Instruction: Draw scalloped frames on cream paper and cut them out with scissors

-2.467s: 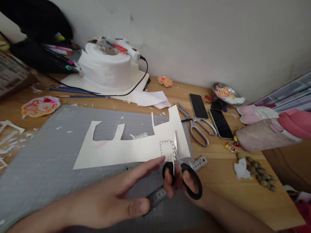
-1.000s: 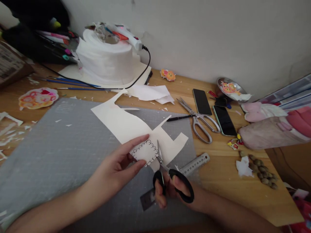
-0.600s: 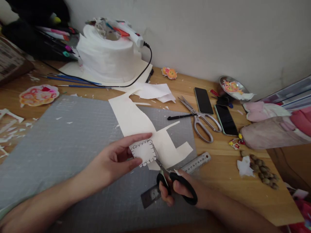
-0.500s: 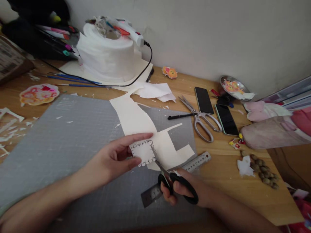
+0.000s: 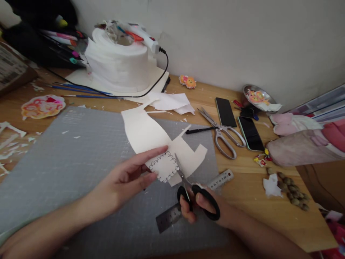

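Between thumb and fingers, my left hand pinches a sheet of white paper. A rounded square with a scalloped black outline is drawn on the part near my fingertips. The sheet's cut, irregular remainder spreads away behind it. My right hand grips black-handled scissors through their loops. Their blades lie at the right edge of the drawn outline, slightly apart. Under the right hand, a steel ruler rests on the grey cutting mat, partly covered.
Larger silver scissors, a black pen and two phones lie right of the mat. A white roll with a corded glue gun on top stands at the back. Paper scraps litter the left side.
My left hand has turned the paper a little, and its outlined part has shifted slightly right and tilted. The loose flap of the sheet has swung left. The scissors stay beside the outline's right edge.
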`<state>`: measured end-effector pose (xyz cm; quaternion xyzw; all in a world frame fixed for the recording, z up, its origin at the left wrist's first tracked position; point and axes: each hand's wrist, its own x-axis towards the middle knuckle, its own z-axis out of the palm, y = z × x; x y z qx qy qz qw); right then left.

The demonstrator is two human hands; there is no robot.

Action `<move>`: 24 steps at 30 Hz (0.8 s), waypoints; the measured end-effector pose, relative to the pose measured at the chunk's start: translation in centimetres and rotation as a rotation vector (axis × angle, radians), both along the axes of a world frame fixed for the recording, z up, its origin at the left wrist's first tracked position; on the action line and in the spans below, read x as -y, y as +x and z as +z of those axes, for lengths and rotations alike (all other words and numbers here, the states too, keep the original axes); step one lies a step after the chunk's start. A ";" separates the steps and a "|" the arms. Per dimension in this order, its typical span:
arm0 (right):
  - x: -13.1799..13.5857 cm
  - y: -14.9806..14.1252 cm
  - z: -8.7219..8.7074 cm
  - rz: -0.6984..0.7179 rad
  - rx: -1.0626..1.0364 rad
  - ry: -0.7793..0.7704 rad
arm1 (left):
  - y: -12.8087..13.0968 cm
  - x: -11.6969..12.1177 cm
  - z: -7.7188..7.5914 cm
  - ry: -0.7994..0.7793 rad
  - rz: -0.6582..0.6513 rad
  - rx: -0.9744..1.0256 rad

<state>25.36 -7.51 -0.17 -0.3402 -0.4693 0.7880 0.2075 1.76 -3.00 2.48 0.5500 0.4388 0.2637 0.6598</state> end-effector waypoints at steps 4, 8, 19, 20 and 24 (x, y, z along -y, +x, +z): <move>0.5 -0.3 -1.4 -0.130 -0.108 -0.014 | -0.2 1.2 -1.3 0.140 -0.107 -0.099; 0.7 -0.6 -1.8 -0.173 -0.126 -0.003 | -0.2 1.8 -1.9 0.275 -0.208 -0.155; 0.7 -0.8 -1.6 -0.204 -0.180 -0.040 | 0.0 1.9 -1.7 0.440 -0.214 -0.135; 0.7 -0.8 -1.7 -0.205 -0.184 -0.047 | -0.1 1.9 -1.7 0.428 -0.207 -0.129; 0.8 -0.6 -2.0 -0.183 -0.180 -0.072 | -0.2 1.8 -1.8 0.360 -0.182 -0.091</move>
